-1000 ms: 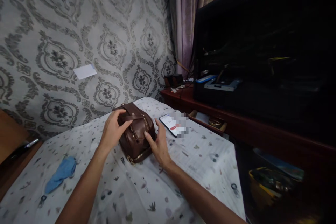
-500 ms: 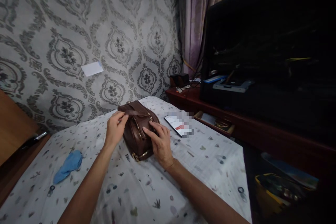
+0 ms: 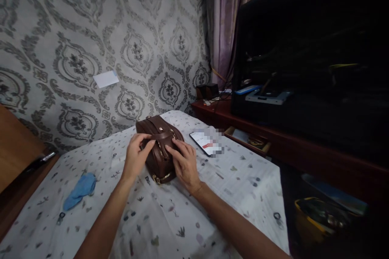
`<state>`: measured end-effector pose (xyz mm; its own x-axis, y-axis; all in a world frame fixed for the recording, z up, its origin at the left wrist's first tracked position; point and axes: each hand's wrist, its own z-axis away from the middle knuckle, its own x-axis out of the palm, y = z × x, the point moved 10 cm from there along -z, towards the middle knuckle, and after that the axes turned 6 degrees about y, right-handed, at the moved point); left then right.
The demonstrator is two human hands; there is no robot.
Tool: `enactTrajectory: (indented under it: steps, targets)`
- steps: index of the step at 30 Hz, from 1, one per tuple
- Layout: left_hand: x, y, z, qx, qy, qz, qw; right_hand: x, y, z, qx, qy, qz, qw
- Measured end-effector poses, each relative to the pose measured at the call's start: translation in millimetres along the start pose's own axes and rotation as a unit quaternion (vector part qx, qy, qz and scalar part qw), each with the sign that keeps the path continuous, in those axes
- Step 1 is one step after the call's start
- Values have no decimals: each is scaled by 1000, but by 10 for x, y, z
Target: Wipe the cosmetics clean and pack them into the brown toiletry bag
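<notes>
A brown leather-look bag (image 3: 158, 162) with gold zips and a top strap rests on the patterned white cloth. My left hand (image 3: 135, 156) is at the bag's left upper side, thumb and forefinger gripping near the strap (image 3: 162, 134) and the zip edge. Against the right side of the bag, my right hand (image 3: 186, 166) holds it with bent fingers, its thumb and forefinger on the top panel by the zip. Whether the zip between my hands stands open is hard to see. To the right of the bag lies a phone (image 3: 202, 141) with a lit, partly blurred screen.
A crumpled blue cloth (image 3: 80, 191) lies on the left of the white bed cover (image 3: 237, 194). On the right stands a dark red desk (image 3: 209, 109) with a drawer (image 3: 264, 149) pulled out and a large black screen (image 3: 304, 48). Patterned wall stands behind.
The strap that my left fingers held raised now lies lower across the bag. My left hand has shifted slightly right, its thumb nearer the zip. The right hand stays nearly in place.
</notes>
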<state>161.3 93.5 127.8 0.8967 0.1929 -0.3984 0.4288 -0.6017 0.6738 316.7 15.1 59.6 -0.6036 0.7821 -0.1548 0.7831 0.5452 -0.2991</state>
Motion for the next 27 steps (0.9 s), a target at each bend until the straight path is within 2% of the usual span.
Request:
enactTrajectory:
  steps: [4,10,13,22,27]
  targets:
    - [0,19,96,21,7,-38,999,-5,-10,-1,4,-3,11,1000]
    - [41,20,86,41,-58,-27,997,5,4,-2,8,-9,15,1000]
    - [40,16,85,49,-71,-11,996,-11,-34,-9,-5,-2,23,1000]
    - [46,130,89,73,-51,-90,992,-18,-71,-33,-15,2,61,998]
    - [103,205,123,102,-48,-168,979,-11,-69,-31,-13,-8,61,998]
